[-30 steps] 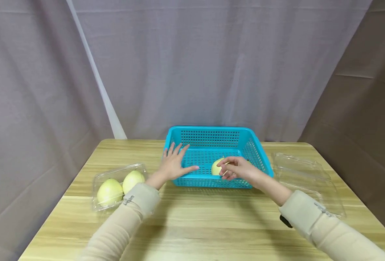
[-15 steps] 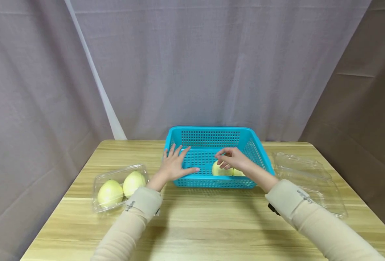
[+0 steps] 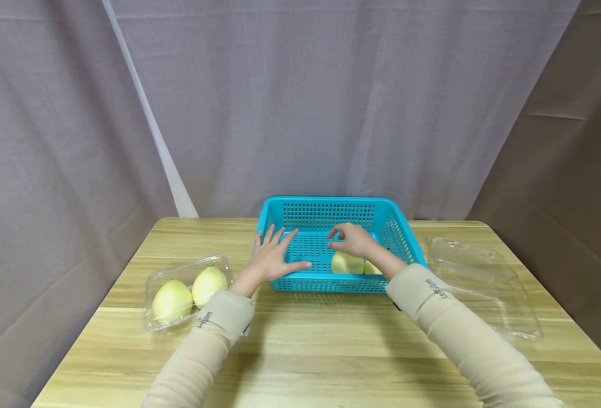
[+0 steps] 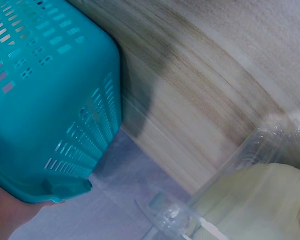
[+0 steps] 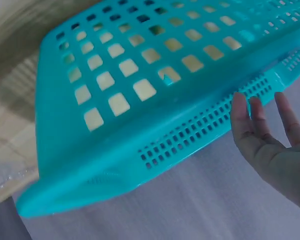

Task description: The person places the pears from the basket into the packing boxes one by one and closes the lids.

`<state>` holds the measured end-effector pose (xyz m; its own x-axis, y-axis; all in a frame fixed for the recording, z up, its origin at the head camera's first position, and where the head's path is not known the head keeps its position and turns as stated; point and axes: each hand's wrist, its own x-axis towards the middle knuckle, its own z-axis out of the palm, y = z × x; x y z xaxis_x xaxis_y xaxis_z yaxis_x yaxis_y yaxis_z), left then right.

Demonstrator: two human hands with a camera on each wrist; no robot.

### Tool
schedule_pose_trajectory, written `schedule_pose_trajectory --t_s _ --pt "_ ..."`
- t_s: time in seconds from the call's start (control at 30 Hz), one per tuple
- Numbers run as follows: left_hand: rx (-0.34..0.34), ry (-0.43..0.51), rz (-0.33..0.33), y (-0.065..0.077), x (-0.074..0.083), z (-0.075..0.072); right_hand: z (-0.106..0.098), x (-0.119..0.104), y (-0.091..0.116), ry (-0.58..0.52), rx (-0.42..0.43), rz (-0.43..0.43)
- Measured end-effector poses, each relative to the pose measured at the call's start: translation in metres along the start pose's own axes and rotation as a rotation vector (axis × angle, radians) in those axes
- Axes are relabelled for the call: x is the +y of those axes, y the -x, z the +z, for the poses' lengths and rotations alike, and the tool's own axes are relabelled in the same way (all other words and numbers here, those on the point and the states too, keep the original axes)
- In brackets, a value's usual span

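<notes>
My left hand [image 3: 271,262] rests with spread fingers at the left front corner of a turquoise plastic basket [image 3: 331,200]. In the left wrist view, part of that hand [image 4: 10,212] shows at the basket's rim. Over the basket's interior is my right hand [image 3: 353,241], fingers loosely bent and holding nothing. Just below it lies a pale yellow pear [image 3: 346,264], with a second pear [image 3: 372,269] to its right, partly hidden by the front wall and my arm. The right wrist view shows the right hand [image 5: 280,155] above the rim, its fingers apart.
On the left, a clear plastic clamshell [image 3: 150,286] holds two pears [image 3: 171,301]. A clear plastic clamshell [image 3: 489,283] lies opened out on the right. All stand on a wooden table [image 3: 310,351], with grey curtain [image 3: 331,102] behind.
My right hand has moved left and slightly farther back over the basket, showing more of the pears. The left hand has stayed at the basket's corner.
</notes>
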<state>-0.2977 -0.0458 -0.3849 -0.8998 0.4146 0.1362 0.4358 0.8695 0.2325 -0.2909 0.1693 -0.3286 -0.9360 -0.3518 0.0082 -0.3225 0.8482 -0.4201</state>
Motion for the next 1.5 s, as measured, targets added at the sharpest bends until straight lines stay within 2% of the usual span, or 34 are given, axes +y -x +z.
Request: schedule_pose_trajectory --t_s 0.2,0.33,0.63,0.97,1.1,1.5 --pt "0.001 0.002 0.001 0.001 -0.001 -0.001 0.004 0.003 -0.003 0.147 -0.075 0.057" --pt "0.008 -0.002 0.006 0.001 -0.001 -0.001 0.009 0.007 -0.003 0.177 -0.134 0.086" --pt "0.014 -0.011 0.005 0.002 0.0 -0.001 0.021 0.011 -0.001 0.255 -0.195 0.114" --pt "0.013 -0.025 -0.01 0.003 0.0 0.0 0.032 0.016 0.0 0.262 -0.172 0.122" --pt "0.001 -0.029 -0.028 0.003 0.0 -0.001 0.033 0.018 0.0 0.257 -0.144 0.106" --pt "-0.005 -0.032 -0.023 0.004 0.001 -0.001 0.038 0.026 -0.002 0.245 -0.091 0.064"
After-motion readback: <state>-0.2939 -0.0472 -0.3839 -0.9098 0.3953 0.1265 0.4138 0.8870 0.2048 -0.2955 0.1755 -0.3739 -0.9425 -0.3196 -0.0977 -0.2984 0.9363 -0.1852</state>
